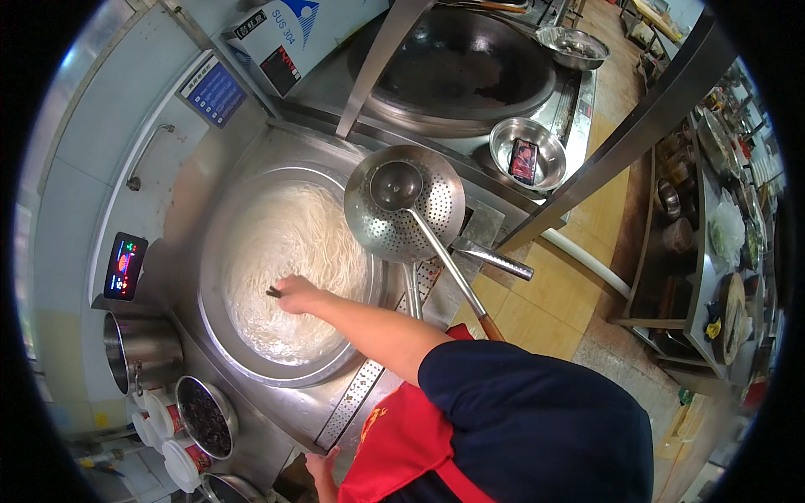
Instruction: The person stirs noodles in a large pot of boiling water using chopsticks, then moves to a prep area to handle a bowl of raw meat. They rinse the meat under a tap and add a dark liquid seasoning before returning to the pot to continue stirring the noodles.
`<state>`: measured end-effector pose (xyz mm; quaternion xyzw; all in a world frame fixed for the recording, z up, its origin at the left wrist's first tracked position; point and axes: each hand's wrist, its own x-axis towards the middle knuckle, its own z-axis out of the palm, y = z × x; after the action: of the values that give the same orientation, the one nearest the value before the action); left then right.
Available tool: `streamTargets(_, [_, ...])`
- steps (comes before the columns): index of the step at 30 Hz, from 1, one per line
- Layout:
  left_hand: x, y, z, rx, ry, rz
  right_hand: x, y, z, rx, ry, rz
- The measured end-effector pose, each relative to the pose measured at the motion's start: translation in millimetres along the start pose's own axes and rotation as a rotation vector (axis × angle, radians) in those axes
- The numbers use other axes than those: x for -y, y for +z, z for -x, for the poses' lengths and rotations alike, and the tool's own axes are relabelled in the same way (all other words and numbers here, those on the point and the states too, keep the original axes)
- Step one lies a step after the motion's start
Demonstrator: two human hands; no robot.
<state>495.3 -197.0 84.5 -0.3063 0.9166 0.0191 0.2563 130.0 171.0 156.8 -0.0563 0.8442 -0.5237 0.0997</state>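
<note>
Long pale noodles (314,232) swirl in foamy, steaming water inside a large round metal cooking pot (210,320) set into the steel stove. Over the middle of that water, my right hand (299,294) grips dark chopsticks (273,292); only their short upper ends show, and the rest is hidden under the hand and foam. My left hand (322,464) is low by the stove's front edge, beside the end of a perforated drain strip (352,409). Its fingers are partly hidden, so its grip is unclear. A perforated strainer (440,182) rests at the pot's right rim, with a long-handled ladle (396,185) lying in it.
A large dark wok (465,63) sits behind, with a steel bowl holding a phone (523,161) near it. At lower left stand a steel stockpot (151,352), white tubs (182,465) and a bowl of dark food (204,418). A slanted steel post (629,126) rises at right.
</note>
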Motion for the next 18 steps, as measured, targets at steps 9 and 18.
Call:
streamTargets(9, [9.7,2.9,0.9,0.049,0.025,0.020,17.5,91.1,5.5,0.141,-0.452,0.095])
streamTargets(18, [5.5,2.2,11.4,-0.019,0.066,0.061,-50.9,137.0,-56.5,0.000,-0.697,0.221])
